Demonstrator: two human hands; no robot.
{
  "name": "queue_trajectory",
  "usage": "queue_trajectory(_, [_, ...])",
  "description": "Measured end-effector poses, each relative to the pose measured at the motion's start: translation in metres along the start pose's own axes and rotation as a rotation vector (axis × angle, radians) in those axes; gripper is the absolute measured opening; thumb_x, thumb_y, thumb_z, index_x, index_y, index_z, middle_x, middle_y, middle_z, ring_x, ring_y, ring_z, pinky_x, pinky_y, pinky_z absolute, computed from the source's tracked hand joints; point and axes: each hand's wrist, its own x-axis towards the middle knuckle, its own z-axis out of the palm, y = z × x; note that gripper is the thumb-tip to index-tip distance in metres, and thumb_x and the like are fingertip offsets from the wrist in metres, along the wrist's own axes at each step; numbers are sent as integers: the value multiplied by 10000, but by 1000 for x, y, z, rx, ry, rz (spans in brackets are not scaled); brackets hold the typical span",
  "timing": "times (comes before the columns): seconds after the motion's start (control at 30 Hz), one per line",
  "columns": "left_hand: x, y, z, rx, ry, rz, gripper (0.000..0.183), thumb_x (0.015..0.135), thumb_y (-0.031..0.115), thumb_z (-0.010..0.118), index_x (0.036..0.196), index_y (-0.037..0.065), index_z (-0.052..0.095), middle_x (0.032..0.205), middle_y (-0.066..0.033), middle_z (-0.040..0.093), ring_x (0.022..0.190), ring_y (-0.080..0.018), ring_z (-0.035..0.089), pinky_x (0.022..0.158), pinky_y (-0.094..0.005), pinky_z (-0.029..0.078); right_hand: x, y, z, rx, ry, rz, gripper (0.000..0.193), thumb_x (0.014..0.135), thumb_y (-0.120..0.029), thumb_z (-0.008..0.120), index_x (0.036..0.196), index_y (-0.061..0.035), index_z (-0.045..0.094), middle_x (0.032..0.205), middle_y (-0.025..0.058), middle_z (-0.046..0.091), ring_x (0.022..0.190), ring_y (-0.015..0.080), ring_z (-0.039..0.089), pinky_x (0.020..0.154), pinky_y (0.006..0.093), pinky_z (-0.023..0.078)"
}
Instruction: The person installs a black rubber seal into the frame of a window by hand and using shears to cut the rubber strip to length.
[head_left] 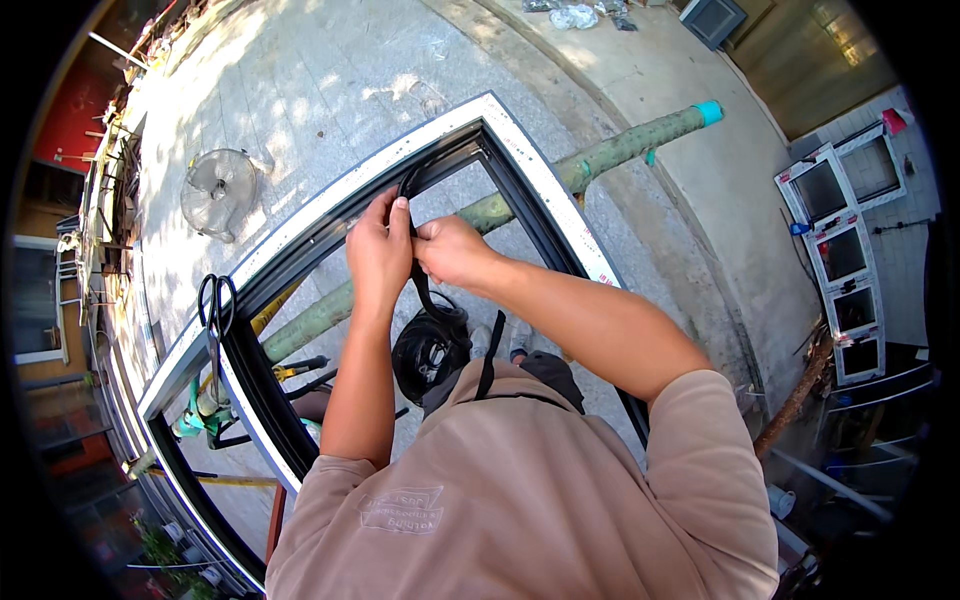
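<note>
A large window frame [540, 185], white-filmed outside and black inside, lies in front of me. A black rubber sealing strip [419, 287] rises from a black coil [425, 355] below the frame opening to the frame's far inner edge. My left hand [380, 250] is closed, thumb and fingers pinching the strip against that edge. Right beside it, my right hand [457, 252] is closed round the strip a little lower; its fingertips are partly hidden. Black-handled scissors [216, 315] rest over the frame's left part, with neither hand on them.
A green wrapped pole [640, 143] supports the frame from below. On the paved ground at the far left stands a round fan [218, 190]. White-taped frames [845, 245] lean at the right. A yellow-and-black tool [300, 368] shows through the frame's left side.
</note>
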Motion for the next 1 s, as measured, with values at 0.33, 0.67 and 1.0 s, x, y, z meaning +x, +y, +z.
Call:
queue_trajectory(0.33, [-124,-28,-11,-346,55,-61,527,1042,20,747,1548,-17,607,1315,-195,735,1170,-290,755,1058,-420,594,2,-15,13,96,-34,3,350,1139,-329,679,984,-24,753,687,2,607,528,112,542,504,320,412])
queue_trajectory(0.67, [-110,-19,-10,-410,27,-183,233,1192,206,616,1317,17,675,1004,-37,689,869,-133,630,795,-313,527,0,-34,20,407,-110,60,298,1153,-313,665,1058,-37,726,700,-36,553,552,96,521,492,296,375])
queue_trajectory(1.0, [-52,-48,-71,-693,-268,-719,511,1200,512,519,985,84,695,699,20,563,533,-77,426,493,-263,306,-1,-54,-20,-178,-12,-29,298,1066,-316,781,1032,-20,789,727,53,693,624,204,692,636,380,568])
